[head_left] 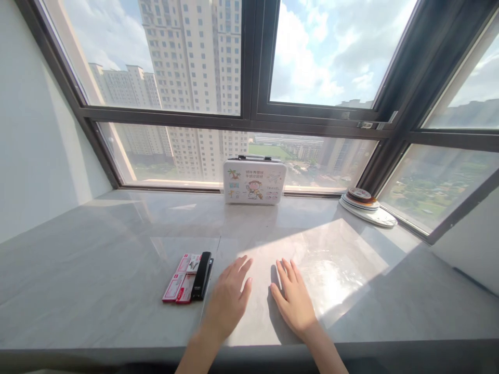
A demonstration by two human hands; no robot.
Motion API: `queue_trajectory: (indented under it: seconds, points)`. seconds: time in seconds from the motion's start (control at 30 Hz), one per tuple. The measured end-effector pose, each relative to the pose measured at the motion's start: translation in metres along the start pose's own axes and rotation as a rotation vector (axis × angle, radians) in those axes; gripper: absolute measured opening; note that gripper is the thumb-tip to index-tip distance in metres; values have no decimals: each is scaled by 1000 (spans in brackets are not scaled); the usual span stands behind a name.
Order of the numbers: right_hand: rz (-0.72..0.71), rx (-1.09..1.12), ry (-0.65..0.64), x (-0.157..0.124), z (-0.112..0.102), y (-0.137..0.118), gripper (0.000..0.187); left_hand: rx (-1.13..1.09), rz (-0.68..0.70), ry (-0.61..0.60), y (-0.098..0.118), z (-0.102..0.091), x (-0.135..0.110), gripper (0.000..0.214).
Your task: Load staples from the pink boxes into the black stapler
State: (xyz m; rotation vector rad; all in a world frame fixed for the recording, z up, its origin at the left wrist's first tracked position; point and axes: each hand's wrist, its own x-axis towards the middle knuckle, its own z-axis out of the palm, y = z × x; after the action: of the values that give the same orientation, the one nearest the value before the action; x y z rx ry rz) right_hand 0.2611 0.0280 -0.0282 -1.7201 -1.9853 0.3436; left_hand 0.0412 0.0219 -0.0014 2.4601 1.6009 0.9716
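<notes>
My left hand (230, 296) is over the front middle of the grey stone sill, its fingers apart and holding nothing. To its left lies a black stapler (201, 276), lengthwise away from me. Against the stapler's left side are several small red and white boxes (174, 286), one of them with a picture of staples (194, 263) on it. My right hand (291, 296) rests palm down on the sunlit stone, fingers stretched out, with nothing in it. A gap of bare stone separates the two hands.
A white case (255, 182) with cartoon prints and a black handle stands upright against the window. In the far right corner sits a stack of round plates or discs (362, 200) on a larger pale one (385, 218). The sill's front edge (390, 342) runs close to me.
</notes>
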Motion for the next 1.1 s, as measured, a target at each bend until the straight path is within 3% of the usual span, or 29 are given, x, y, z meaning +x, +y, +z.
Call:
queue_trajectory:
  seconds: [0.1,0.2,0.5,1.1]
  points:
    - [-1,-250,-105,-6,2,-4,64,166,9,-27,-5,27,-2,58]
    - [-26,-311,-131,-9,5,-12,61,258,28,-62,-11,38,-11,56]
    - [-6,-270,-123,-9,-2,-17,59,283,40,-97,-13,33,-13,54]
    - [26,-247,-136,-14,-3,-18,59,249,19,-59,-12,37,-16,55]
